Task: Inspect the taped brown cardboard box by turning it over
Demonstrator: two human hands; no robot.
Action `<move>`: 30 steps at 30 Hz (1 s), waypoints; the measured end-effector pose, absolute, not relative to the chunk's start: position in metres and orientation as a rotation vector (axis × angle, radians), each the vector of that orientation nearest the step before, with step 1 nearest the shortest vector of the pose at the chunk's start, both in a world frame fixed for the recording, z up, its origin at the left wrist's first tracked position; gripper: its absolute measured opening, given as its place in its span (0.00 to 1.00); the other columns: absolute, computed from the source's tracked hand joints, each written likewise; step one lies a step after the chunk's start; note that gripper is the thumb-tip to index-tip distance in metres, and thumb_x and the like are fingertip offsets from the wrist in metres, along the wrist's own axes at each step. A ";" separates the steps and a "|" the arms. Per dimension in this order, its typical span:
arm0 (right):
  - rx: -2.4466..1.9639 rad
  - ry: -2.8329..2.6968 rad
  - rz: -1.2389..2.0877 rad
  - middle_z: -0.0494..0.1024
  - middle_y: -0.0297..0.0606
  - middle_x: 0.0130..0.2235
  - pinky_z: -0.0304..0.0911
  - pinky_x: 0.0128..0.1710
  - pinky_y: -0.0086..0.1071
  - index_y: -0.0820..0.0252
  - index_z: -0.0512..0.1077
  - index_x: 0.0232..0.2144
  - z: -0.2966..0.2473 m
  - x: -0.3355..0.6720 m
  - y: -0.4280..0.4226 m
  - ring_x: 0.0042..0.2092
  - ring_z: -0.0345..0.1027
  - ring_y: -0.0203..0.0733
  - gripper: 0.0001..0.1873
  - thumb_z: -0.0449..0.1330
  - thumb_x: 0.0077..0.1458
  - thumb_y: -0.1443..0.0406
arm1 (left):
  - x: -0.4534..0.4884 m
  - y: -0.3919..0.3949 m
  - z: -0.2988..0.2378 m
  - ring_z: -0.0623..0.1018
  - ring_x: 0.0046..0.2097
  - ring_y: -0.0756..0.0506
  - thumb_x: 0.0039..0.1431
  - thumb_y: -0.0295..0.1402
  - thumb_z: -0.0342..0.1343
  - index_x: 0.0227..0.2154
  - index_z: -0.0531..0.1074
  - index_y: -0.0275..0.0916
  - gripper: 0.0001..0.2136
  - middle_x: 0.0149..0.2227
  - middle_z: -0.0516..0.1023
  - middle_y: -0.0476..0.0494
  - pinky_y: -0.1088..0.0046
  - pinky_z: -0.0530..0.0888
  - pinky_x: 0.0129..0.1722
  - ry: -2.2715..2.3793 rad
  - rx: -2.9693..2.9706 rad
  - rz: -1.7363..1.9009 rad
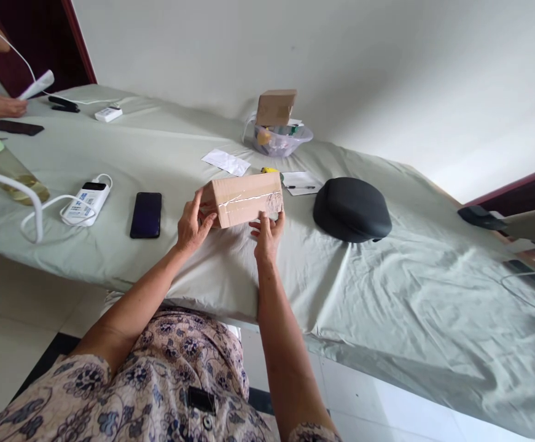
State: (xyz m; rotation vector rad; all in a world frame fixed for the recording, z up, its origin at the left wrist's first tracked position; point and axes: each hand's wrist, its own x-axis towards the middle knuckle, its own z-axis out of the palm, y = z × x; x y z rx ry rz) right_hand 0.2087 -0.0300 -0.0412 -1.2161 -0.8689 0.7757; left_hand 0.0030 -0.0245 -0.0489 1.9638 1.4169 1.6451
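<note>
A small brown cardboard box (244,197), with shiny clear tape along its side, is held between my two hands over the cloth-covered table. My left hand (192,226) grips its left end, thumb at the lower corner and fingers reaching behind. At the lower right corner, my right hand (268,232) holds the box with thumb and fingers. Just behind it, a yellow object (269,170) is partly covered by the box. A white paper (226,162) lies beyond, and a pen (300,187) rests on another sheet to the right.
A black case (352,209) sits to the right. A dark phone (146,215), a white power bank with cable (87,201) and a green-lidded bottle (7,162) are left. Behind stands a plastic basket (279,144) with an open carton (275,108). Another person's hand (2,107) holds paper.
</note>
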 end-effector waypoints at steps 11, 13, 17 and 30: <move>-1.206 -1.094 0.820 0.76 0.42 0.47 0.69 0.30 0.29 0.52 0.49 0.71 -0.052 0.204 -0.031 0.40 0.73 0.41 0.48 0.56 0.56 0.41 | 0.005 -0.025 -0.041 0.68 0.64 0.33 0.53 0.65 0.57 0.62 0.58 0.39 0.43 0.61 0.68 0.29 0.52 0.63 0.66 1.363 2.196 1.702; -1.141 -1.184 0.800 0.74 0.47 0.54 0.72 0.34 0.32 0.51 0.48 0.72 -0.050 0.199 -0.035 0.45 0.73 0.44 0.51 0.57 0.55 0.38 | 0.004 -0.028 -0.038 0.69 0.62 0.33 0.55 0.65 0.56 0.63 0.60 0.39 0.43 0.59 0.70 0.29 0.51 0.61 0.66 1.441 2.228 1.669; -1.089 -1.346 0.789 0.56 0.51 0.70 0.75 0.41 0.37 0.48 0.43 0.73 -0.047 0.188 -0.042 0.53 0.71 0.49 0.62 0.64 0.45 0.35 | 0.003 -0.035 -0.033 0.69 0.61 0.33 0.59 0.64 0.51 0.60 0.67 0.40 0.36 0.58 0.70 0.31 0.53 0.61 0.65 1.502 2.205 1.668; -1.124 -1.480 0.730 0.48 0.46 0.74 0.74 0.49 0.44 0.48 0.44 0.73 -0.046 0.186 -0.047 0.60 0.65 0.54 0.64 0.68 0.43 0.38 | 0.007 -0.037 -0.033 0.71 0.62 0.33 0.58 0.65 0.51 0.56 0.67 0.40 0.36 0.57 0.72 0.31 0.53 0.64 0.64 1.504 2.155 1.738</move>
